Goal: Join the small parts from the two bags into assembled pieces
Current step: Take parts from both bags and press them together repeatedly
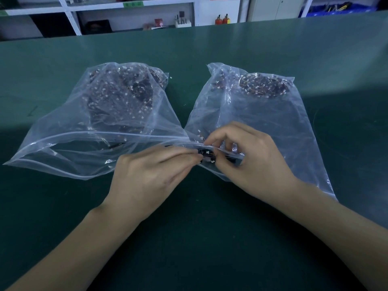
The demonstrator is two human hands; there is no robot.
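Two clear plastic zip bags lie on the green table. The left bag holds a heap of small dark wired parts with white connectors, and its mouth faces me. The right bag holds a smaller heap at its far end. My left hand and my right hand meet at the mouth of the right bag. Both pinch a small dark part with white connectors between their fingertips. Fingers and plastic partly hide the part.
The green table stretches wide around the bags. Beyond its far edge stand white shelves with small items, two red extinguishers and blue bins at the back right.
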